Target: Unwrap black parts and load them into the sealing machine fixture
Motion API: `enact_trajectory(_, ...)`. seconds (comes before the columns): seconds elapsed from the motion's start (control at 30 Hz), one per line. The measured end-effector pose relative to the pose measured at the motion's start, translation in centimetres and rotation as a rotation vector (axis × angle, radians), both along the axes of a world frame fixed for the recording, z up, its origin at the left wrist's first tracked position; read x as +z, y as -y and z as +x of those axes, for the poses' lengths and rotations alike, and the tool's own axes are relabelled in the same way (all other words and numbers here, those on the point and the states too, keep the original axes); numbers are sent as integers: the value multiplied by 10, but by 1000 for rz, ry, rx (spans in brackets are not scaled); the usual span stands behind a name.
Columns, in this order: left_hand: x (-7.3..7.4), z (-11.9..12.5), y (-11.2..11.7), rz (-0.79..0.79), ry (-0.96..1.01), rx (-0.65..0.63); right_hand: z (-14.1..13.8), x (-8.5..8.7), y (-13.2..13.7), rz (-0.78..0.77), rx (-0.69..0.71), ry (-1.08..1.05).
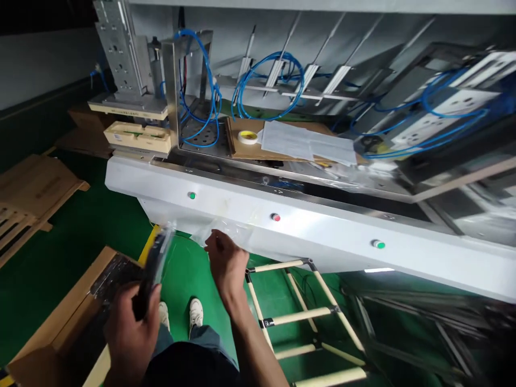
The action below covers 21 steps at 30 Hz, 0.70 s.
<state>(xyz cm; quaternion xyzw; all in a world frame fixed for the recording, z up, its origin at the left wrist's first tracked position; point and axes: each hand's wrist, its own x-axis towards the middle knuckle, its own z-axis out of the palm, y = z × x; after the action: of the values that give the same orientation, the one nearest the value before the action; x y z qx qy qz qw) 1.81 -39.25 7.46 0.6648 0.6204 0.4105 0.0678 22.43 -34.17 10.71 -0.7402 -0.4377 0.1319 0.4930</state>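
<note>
My left hand (135,325) is closed around a long, dark, flat part (153,263), which tilts upward and is smeared by motion. Something clear and shiny runs along its upper end; I cannot make out whether that is a wrapper. My right hand (228,266) is raised below the white machine front, its fingers curled at a thin clear plastic film (239,234). The film spreads to both sides of the fingers, against the lower edge of the machine. Below my left hand stands an open cardboard box (60,317) with dark, shiny wrapped pieces (116,274) inside.
The machine's white front panel (234,201) carries green and red buttons (276,217). On its bed lie a tape roll (247,137), white sheets (298,141) and cardboard. A cream block fixture (139,137) sits left. A pipe frame (298,313) stands right of my feet.
</note>
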Motion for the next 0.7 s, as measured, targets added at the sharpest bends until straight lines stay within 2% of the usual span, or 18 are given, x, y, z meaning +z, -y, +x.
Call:
enact_trajectory(0.07,10,-12,-8,-65,107,16,3,10,1,26,17,-202)
enact_trajectory(0.13,20,-23,-15,-149,217,-43,-6,24,2,61,77,-338)
enact_trajectory(0.27,27,-36,-21,-235,312,-227,-48,51,1,135,228,-418)
enact_trajectory(0.37,25,-41,-21,-128,293,-298,-75,66,1,196,209,-411)
enact_trajectory(0.47,23,-48,-23,1,226,-302,-85,72,3,213,177,-377)
enact_trajectory(0.6,19,-58,-31,157,81,-318,-93,70,5,211,102,-250)
enact_trajectory(0.7,18,-62,-35,205,24,-298,-101,65,1,200,45,-191)
